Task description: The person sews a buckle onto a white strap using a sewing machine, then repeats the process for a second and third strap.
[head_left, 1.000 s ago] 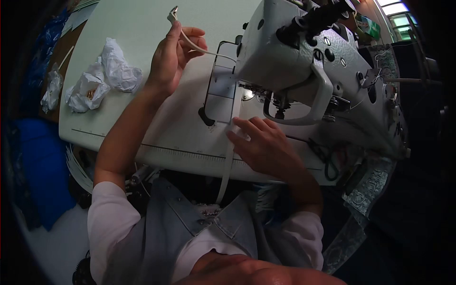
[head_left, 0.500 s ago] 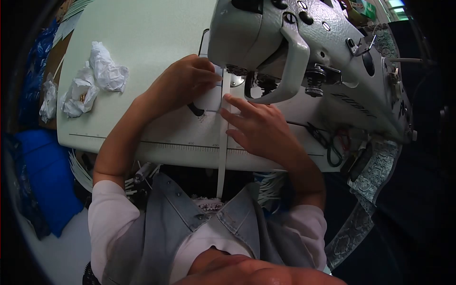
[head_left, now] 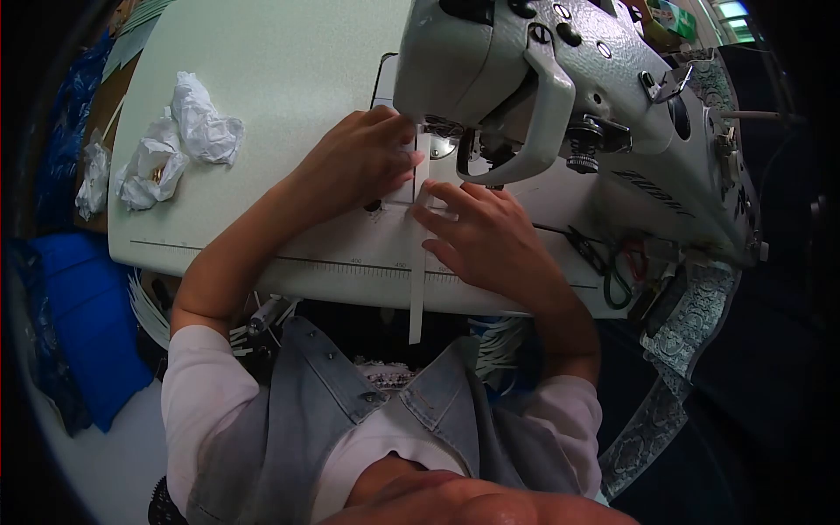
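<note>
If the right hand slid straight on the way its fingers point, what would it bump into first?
The right hand would probably meet the pale strip first, though its fingertips may already touch it.

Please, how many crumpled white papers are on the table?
2. One paper lies near the table's left edge, gold-coloured bits inside; the other paper lies beside it, farther right.

A narrow, flat, off-white strip [head_left: 419, 262] lies nearly straight across a pale counter [head_left: 289, 105], its upper part running up beneath the head of a grey sewing machine [head_left: 490, 70]. Fingertips of the left hand [head_left: 376, 153] and right hand [head_left: 481, 219] meet it from either side near the machine, while its lower end hangs loose past the counter's front edge, smooth and untwisted.
</note>
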`<state>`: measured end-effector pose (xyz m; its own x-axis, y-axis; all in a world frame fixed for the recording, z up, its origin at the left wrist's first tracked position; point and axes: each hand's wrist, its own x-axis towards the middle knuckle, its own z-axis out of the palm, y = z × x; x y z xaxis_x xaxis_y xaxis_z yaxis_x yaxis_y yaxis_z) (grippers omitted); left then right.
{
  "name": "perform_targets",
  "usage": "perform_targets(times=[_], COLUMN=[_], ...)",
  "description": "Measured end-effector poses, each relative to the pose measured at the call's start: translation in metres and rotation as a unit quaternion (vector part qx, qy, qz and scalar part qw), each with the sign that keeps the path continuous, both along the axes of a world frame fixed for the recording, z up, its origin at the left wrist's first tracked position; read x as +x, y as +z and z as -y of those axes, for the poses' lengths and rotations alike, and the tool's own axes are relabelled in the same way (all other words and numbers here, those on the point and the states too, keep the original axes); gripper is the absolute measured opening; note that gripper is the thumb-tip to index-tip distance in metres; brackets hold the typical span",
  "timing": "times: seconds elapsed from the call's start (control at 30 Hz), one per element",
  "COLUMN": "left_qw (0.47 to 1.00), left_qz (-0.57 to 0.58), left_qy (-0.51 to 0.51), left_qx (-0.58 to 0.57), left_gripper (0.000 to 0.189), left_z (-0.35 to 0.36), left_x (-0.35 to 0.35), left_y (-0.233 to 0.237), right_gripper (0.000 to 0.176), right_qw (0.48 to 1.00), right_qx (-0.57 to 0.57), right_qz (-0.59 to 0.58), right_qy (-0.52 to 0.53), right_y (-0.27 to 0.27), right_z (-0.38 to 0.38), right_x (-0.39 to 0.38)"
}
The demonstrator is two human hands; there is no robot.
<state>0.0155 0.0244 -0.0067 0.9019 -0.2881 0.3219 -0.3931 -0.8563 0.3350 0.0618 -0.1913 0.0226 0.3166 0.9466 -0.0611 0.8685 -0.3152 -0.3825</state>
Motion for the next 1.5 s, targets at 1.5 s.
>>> perform_targets(times=[1.5], left_qw=[0.988], left_qz=[-0.094], left_qy=[-0.107], left_qx=[0.06], left_gripper=[0.012], left_z=[0.011], left_x=[-0.017], left_y=[0.015], right_gripper=[0.027], right_qw=[0.997], right_qx=[0.031], right_qz=[-0.058], right_qy=[0.034], right_y=[-0.004], right_z=[0.002], right_x=[0.01])
